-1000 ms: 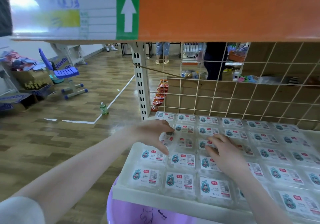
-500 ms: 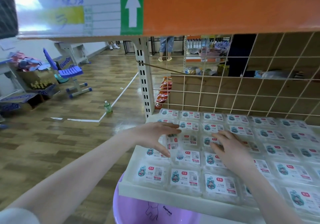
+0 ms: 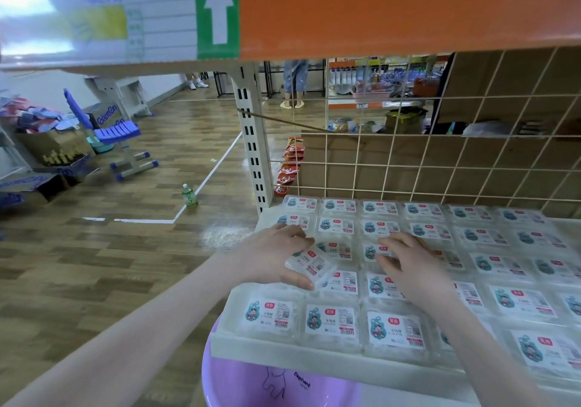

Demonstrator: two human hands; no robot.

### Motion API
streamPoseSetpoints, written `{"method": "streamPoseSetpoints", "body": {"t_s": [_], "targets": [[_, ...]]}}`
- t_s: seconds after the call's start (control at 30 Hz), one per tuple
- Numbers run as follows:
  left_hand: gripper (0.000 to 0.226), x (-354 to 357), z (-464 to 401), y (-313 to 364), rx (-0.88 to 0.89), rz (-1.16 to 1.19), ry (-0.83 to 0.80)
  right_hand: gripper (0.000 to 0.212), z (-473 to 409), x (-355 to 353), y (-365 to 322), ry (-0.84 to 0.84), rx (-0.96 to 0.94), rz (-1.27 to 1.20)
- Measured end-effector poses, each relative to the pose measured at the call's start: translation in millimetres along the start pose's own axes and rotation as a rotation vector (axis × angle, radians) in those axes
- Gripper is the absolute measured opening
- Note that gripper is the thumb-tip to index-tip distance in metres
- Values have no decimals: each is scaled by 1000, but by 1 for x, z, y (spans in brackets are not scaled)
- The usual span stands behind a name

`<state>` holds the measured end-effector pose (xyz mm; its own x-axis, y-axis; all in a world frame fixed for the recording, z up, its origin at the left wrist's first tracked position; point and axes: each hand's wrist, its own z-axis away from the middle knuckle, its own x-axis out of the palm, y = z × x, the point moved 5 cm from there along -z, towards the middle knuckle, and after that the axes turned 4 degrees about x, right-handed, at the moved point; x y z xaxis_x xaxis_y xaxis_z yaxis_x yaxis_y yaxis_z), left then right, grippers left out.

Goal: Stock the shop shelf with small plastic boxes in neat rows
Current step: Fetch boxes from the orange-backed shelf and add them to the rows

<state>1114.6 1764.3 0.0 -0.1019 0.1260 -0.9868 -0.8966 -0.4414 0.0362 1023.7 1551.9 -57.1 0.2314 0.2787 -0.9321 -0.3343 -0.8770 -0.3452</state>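
A: What's the left hand (image 3: 273, 257) doing?

B: It grips one small plastic box (image 3: 311, 263), thumb curled under the near edge and fingers over the far side. The box is tilted, its left side raised off the row, at the left end of the shelf (image 3: 314, 358).

A: And the right hand (image 3: 408, 268)?

B: Its fingers are spread and fairly straight, lying flat on the boxes just at 3 o'clock of the tilted one. It holds nothing; it only presses down on the labels.

A: Where are the rest of the boxes?

B: The rows of boxes (image 3: 390, 332) cover the shelf from front lip to the wire grid (image 3: 440, 171) at 12 o'clock, labels up, edges touching.

A: Anything else nearby?

B: A purple basin (image 3: 239, 384) sits below the shelf front at 6 o'clock. Out at 10 o'clock on the wood floor (image 3: 94, 265) stands a green bottle (image 3: 189, 195), and farther off a blue chair (image 3: 113, 133) beside cardboard cartons (image 3: 47, 155). Overhead at 12 o'clock runs an orange shelf beam (image 3: 408, 7) with a green arrow sign (image 3: 216, 10)
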Motion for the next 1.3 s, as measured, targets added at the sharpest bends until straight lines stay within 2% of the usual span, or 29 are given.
{"method": "streamPoseSetpoints", "body": {"t_s": [0.13, 0.27, 0.6, 0.7, 0.93, 1.17, 1.3], "targets": [[74, -4, -5, 2, 97, 41, -73, 44, -1, 0, 0, -8, 6, 2], [68, -3, -13, 4, 90, 104, -64, 43, 0, 0, -1, -4, 1, -1], [64, -30, -58, -57, -177, 152, 158, 42, 3, -2, -4, 8, -13, 8], [73, -36, -77, -69, -225, 165, 172, 42, 3, -3, -6, 8, -18, 8], [68, -24, -109, -85, -298, 280, 158, 40, 6, -4, -7, 65, -62, 52], [69, -13, -122, -90, -291, 280, 110, 40, 4, -2, -6, 69, -49, 40], [65, -11, -120, -82, -202, 197, 195, 41, 5, -2, -6, 60, -43, 49]]}}
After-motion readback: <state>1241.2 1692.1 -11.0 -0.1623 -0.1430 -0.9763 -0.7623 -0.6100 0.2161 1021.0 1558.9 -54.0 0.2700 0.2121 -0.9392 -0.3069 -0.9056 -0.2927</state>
